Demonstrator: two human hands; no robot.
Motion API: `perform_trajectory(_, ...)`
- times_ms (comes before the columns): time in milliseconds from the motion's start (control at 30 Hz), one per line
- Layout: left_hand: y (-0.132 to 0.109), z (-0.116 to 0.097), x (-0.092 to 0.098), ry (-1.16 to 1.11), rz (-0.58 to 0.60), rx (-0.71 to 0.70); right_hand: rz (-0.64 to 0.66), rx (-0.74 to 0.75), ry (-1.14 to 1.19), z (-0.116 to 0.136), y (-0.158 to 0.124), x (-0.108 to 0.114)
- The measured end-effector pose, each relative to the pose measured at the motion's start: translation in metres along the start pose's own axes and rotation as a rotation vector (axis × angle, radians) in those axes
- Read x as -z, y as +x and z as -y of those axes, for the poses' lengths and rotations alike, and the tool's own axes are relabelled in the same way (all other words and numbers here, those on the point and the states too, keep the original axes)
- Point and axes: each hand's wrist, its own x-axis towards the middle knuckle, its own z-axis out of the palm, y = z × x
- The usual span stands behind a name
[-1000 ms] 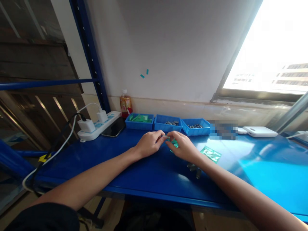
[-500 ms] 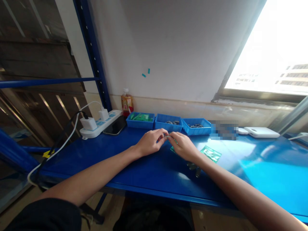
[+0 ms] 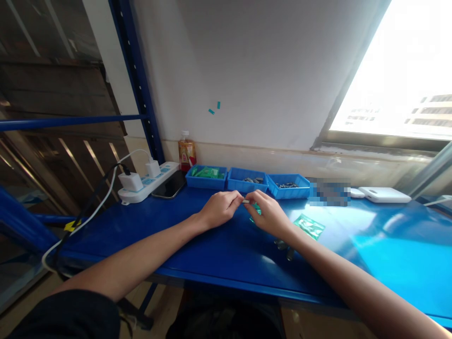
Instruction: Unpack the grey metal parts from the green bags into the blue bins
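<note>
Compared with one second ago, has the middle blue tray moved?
No, the middle blue tray shows no visible shift against the bottle; only the whole view drifted slightly.

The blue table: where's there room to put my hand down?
The table is bare between the forearms, left of the grey pieces; and between the phone and left forearm. It's crowded along the back, with three blue bins, and around the right hand, near a green packet.

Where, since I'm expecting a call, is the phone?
In the head view, the phone lies on the table, left of the left hand, between the power strip and the leftmost bin.
</note>
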Motion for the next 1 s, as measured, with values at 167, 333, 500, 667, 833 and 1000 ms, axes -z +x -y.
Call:
perform_trajectory(167,-0.0003,-0.0018,-0.0011,-0.043,-0.028,-0.009,0.000,-0.034,-0.017,0.0019,0.0022,0.0025)
perform_trajectory(333,0.0001,-0.0011,-0.0023,-0.018,-0.030,-0.035,0.026,-0.042,0.005,-0.0004,0.0018,0.0016)
perform_trajectory(500,0.0008,0.0009,-0.0028,-0.006,-0.016,-0.016,-0.021,-0.034,0.029,-0.0012,0.0004,-0.0004)
perform_trajectory(667,0.0009,0.0007,-0.0027,-0.020,0.005,-0.018,-0.030,-0.012,0.030,-0.0013,0.0001,-0.0010)
perform_trajectory(833,0.0003,0.0007,-0.0031,-0.042,0.000,-0.020,-0.029,-0.041,0.011,-0.0023,0.0000,-0.0008)
perform_trajectory(1000,0.0011,0.0036,-0.0052,0.021,-0.025,-0.034,-0.026,-0.045,0.012,-0.0026,0.0011,-0.0014)
